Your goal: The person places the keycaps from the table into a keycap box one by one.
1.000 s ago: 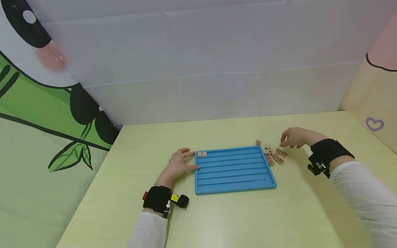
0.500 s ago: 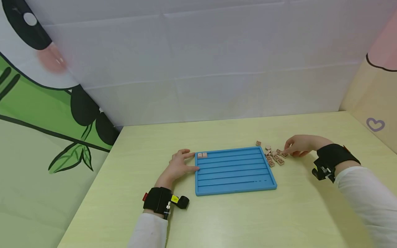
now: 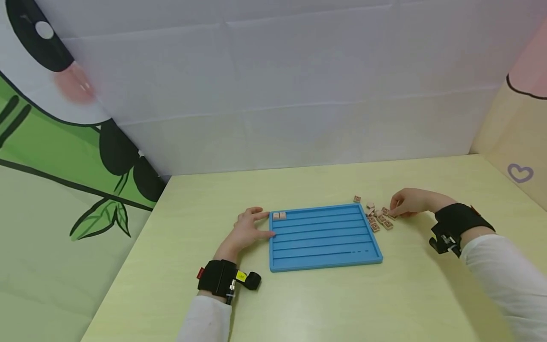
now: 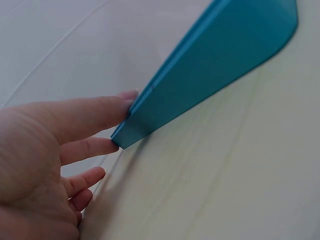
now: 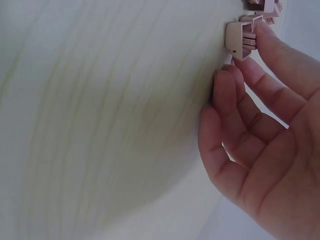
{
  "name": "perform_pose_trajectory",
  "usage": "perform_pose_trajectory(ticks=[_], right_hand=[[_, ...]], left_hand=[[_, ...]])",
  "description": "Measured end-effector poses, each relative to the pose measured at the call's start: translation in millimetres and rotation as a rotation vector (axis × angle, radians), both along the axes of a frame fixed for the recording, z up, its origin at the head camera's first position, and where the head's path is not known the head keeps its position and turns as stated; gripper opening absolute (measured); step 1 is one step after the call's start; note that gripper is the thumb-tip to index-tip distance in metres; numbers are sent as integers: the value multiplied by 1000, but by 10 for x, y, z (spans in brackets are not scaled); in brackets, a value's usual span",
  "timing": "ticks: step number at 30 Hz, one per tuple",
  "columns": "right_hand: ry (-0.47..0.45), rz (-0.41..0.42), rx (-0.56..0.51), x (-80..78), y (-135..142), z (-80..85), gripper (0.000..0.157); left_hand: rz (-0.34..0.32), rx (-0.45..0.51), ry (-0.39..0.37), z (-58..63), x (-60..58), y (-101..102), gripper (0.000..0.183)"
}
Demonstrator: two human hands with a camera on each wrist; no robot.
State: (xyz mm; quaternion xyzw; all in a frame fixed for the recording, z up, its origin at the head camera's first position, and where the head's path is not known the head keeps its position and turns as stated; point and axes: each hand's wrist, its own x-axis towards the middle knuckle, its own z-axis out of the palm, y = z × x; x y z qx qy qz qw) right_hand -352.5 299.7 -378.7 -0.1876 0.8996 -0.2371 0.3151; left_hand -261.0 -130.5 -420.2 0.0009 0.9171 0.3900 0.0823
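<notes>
My left hand (image 3: 245, 230) lies at the left edge of a blue ridged tray (image 3: 325, 240), thumb and fingers spread. In the left wrist view, the thumb and a fingertip touch the tray's rim. Two pale pink keycaps (image 3: 279, 215) sit side by side in the tray's top left row. Right of the tray, my right hand (image 3: 412, 200) reaches into a loose group of keycaps (image 3: 375, 227). The right wrist view has its thumb and index finger pinching one keycap (image 5: 234, 39), hollow underside showing; the other fingers are curled.
A single keycap (image 3: 357, 199) lies apart, behind the tray's far right corner. The pale wooden table (image 3: 307, 304) meets a white cloth backdrop (image 3: 273, 95) at the back. Black camera straps (image 3: 217, 278) circle both wrists.
My right hand has come down from above the keycaps toward the right end of the group, and its fingers have closed on one. The left hand and tray stay put.
</notes>
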Motion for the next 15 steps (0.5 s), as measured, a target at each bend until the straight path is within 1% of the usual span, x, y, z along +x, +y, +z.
perform_pose_trajectory(ticks=[10, 15], right_hand=[[38, 13, 7, 15, -7, -6, 21], [60, 38, 16, 39, -44, 6, 22]], left_hand=[[-2, 3, -6, 12, 1, -4, 72], [3, 13, -10, 18, 10, -3, 71]])
